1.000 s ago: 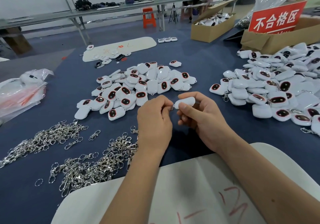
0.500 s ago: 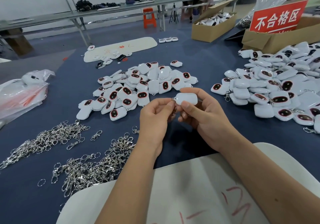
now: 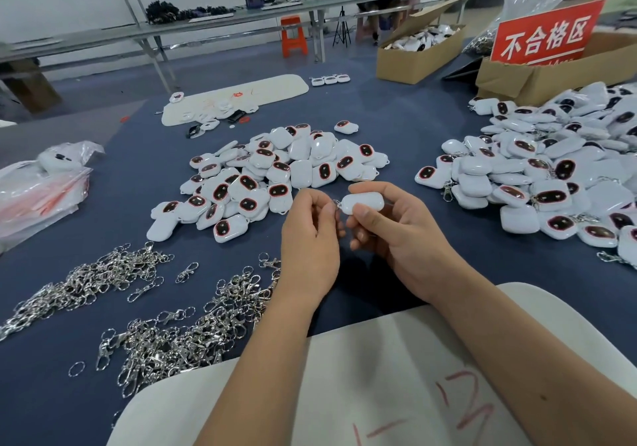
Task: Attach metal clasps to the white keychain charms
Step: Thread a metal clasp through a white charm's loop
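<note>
My right hand (image 3: pixel 396 235) pinches a white keychain charm (image 3: pixel 363 201) between thumb and fingers above the blue table. My left hand (image 3: pixel 310 235) pinches a small metal clasp (image 3: pixel 336 203) at the charm's left end; most of the clasp is hidden by my fingers. A pile of white charms with dark red-rimmed faces (image 3: pixel 272 176) lies just beyond my hands. A bigger heap of charms (image 3: pixel 551 176), some with clasps on them, spreads at the right. Loose silver clasps (image 3: pixel 179 335) lie in heaps at the lower left.
A white board with red writing (image 3: pixel 396 394) lies under my forearms. Plastic bags (image 3: pixel 41 187) sit at the left edge. Cardboard boxes (image 3: pixel 417 56) and a red sign (image 3: pixel 544 35) stand at the back right. Another white board (image 3: pixel 241 95) lies far across the table.
Both hands rose slightly with the charm and moved a little farther from me. My left fingers stay at the charm's left end, working the clasp.
</note>
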